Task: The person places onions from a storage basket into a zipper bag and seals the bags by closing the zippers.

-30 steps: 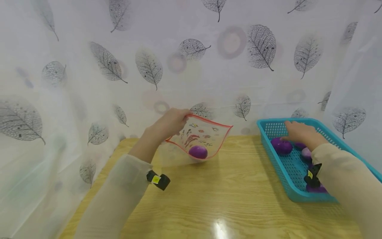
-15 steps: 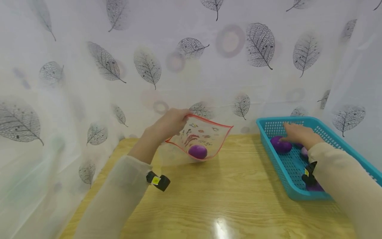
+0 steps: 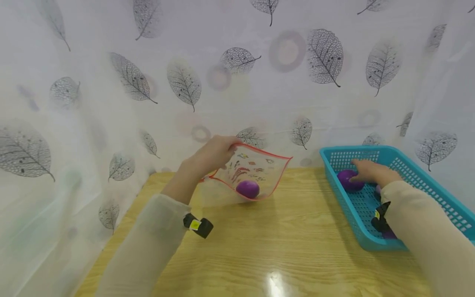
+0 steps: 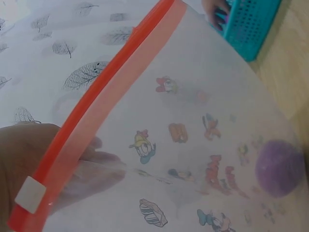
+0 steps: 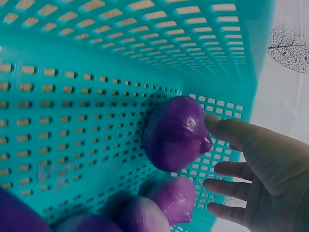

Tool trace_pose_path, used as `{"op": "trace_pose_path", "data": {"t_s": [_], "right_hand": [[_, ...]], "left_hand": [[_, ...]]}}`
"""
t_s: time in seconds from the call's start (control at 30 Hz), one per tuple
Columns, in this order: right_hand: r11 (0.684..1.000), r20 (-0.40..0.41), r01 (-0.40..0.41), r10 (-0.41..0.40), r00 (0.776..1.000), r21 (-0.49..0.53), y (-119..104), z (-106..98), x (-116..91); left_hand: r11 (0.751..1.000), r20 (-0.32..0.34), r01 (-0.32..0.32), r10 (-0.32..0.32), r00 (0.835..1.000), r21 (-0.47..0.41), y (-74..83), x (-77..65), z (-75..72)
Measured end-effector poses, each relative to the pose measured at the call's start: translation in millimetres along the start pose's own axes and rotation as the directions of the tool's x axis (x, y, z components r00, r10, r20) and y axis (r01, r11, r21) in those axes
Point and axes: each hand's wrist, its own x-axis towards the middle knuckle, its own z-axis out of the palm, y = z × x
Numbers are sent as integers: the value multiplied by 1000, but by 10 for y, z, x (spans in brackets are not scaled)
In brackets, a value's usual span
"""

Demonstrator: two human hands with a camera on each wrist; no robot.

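The person's left hand point(image 3: 213, 154) pinches the red-edged mouth of a clear slider bag point(image 3: 272, 173), which gapes around one purple onion point(image 3: 248, 189). In the blue-green basket point(image 3: 343, 210), the right hand point(image 5: 268, 169) has its fingers extended and spread beside another onion point(image 5: 173, 133), though whether its thumb touches cannot be told; that onion's nub points right in the right wrist view, its root-to-tip axis slanting slightly downward.
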Motion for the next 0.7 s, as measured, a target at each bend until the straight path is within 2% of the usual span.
{"op": "trace_pose_path", "data": {"t_s": [0.13,0.4,0.7], "right_hand": [[1000,-1,-1,1,1000,27,29,69,25],[997,-32,75,-74,997,27,65,214,75],[998,-15,69,-69,998,2,37,258,76]], "left_hand": [[1000,-5,-7,7,1000,-7,5,5,-7],[1000,-14,-6,6,1000,3,-12,3,-4],[1000,-13,-15,14,1000,-9,-51,4,12]]}}
